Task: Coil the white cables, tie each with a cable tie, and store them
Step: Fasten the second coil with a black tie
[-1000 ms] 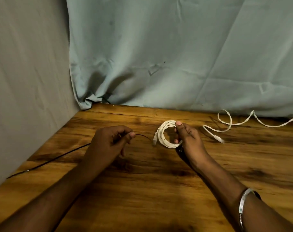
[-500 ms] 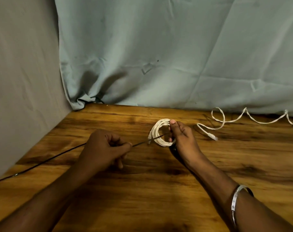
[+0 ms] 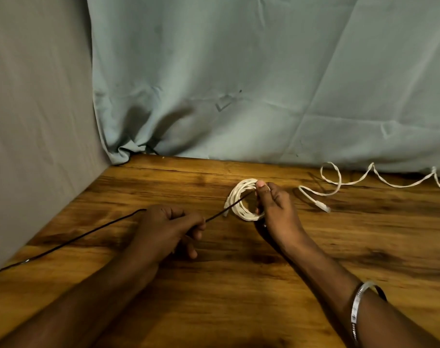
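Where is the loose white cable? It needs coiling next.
In the head view, the loose cable lies on the table's far right, along the curtain.

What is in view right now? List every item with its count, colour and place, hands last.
coiled cable: one, white, on the table centre, held by the right hand.
cable tie: one, black, thin, running from the table's left edge through the left hand and across the coil to the right thumb.
loose cable: one, white, uncoiled, at the table's back right by the curtain.
table: one, brown wood.
curtain: one, pale blue-green, behind the table.
side cloth: one, grey, on the left.
bangle: one, silver, on the right wrist.
left hand: grips the tie.
right hand: pinches the coil.
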Available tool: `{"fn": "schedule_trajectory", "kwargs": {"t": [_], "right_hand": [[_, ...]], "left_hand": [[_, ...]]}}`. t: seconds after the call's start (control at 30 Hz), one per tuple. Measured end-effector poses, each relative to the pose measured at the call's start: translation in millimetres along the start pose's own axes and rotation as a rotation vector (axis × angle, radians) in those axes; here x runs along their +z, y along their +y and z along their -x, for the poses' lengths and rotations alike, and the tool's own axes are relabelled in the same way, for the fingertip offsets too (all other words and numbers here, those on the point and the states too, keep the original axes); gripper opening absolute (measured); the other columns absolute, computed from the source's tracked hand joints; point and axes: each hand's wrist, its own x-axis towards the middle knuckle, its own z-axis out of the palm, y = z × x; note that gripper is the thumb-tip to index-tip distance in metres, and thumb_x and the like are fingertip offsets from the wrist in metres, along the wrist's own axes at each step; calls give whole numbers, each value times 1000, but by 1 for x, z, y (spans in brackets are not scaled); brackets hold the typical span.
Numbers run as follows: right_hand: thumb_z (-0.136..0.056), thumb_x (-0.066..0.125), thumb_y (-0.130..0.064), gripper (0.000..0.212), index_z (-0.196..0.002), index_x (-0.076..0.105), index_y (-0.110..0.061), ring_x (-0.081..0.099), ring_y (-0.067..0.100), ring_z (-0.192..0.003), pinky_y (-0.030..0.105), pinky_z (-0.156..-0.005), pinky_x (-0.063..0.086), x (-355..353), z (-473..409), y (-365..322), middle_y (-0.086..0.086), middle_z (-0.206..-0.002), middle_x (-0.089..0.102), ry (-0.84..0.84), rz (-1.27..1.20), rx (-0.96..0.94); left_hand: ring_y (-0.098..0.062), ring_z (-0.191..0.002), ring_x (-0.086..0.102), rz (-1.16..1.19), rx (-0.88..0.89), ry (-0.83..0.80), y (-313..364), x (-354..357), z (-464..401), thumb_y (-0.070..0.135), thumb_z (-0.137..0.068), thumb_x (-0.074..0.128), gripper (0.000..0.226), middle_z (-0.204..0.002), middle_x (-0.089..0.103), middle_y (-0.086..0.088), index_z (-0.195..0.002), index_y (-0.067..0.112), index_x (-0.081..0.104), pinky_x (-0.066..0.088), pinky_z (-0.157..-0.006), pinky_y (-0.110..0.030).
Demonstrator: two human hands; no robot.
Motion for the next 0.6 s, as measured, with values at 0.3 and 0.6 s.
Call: {"fn": "schedule_trajectory", "kwargs": {"t": [0.3, 0.6], "right_hand": [[-111, 47, -32, 27, -87, 57, -24, 59, -1, -68, 17, -62, 41, 18, 17, -12, -19, -72, 63, -115, 135, -214], [-109, 49, -28, 24, -126, 63, -19, 67, -1, -80, 19, -67, 50, 25, 23, -15, -11, -92, 71, -167, 63, -193]], "left_hand": [[-17, -49, 66, 153, -35, -61, -4, 7, -2, 25, -92, 68, 16, -88, 79, -5, -94, 13, 78, 39, -43, -19], [-18, -59, 71, 193, -4, -121, -7, 9, -3, 26, -94, 65, 18, -93, 79, -4, -99, 13, 76, 45, -49, -19]]}}
